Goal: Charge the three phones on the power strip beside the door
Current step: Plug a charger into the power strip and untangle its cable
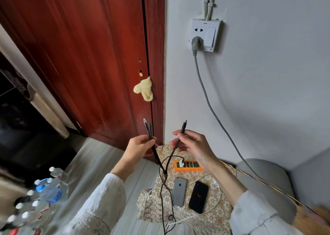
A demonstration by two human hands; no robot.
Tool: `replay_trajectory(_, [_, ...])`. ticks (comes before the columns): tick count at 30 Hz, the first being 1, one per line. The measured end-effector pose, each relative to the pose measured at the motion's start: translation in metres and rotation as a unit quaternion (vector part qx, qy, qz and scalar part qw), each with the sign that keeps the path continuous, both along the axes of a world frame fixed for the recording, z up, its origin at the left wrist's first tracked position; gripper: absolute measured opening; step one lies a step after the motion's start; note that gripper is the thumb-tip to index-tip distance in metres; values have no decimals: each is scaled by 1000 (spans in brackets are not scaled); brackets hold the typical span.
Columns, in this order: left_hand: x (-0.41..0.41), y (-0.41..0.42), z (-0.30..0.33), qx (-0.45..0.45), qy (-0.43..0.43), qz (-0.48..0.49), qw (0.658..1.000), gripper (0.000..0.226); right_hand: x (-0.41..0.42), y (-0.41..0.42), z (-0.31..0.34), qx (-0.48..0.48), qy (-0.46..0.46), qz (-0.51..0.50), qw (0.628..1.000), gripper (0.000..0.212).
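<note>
No legible text, label or brand anywhere, bottle labels too blurred.

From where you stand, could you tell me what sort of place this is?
Probably a room in a home, by its entrance: a red wooden door, a wall socket feeding an orange power strip on a patterned cloth, and bottled water on the floor.

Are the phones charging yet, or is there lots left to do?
Not yet. A white charger is already in the orange strip. The left hand holds two cable ends, the right hand one. The grey phone and black phone look unplugged; no third phone shows.
</note>
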State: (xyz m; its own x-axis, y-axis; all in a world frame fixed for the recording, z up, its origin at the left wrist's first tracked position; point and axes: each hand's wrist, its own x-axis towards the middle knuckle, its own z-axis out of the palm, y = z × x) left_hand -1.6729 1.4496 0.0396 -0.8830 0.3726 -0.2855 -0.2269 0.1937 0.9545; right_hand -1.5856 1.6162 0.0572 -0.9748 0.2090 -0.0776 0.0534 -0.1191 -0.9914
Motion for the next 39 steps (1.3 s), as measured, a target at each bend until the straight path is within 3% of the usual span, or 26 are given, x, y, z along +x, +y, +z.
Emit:
replay_trajectory(4, [-1,-11,-16,-42,-3,24,999,15,-3,-3,-8,-9,-23,-30,999,14])
replay_trajectory(11, [5,-15,-35,-166,21,29,985,11,-6,-11,-21,65,-54,-24,996,4])
replay_trajectory(13, [9,-13,-38,-189,30,33,981,27,-9,-15,-23,60,-65,-36,995,4])
replay_trajectory(16, [21,-8,-39,-148,34,-54,987,27,-15,-17,-27,40,-95,-53,993,14])
replay_trajectory(20, [37,-4,-47,-38,-40,-141,988,21,-19,-18,-39,105,-118,-73,985,31])
replay_trajectory(25, [37,2,-61,-24,-26,-135,990,19,-21,-16,-59,128,-147,-70,978,18])
replay_trajectory(29, [34,3,-96,-68,-14,-100,993,19,-21,-10,-97,121,-191,-31,974,15])
replay_trajectory(33, [37,-14,-149,-140,-36,-73,987,26,-10,3,-165,47,-269,-27,962,10])
replay_trajectory(39, [47,-41,-239,-186,-62,12,980,27,0,18,-290,82,-441,-50,892,18])
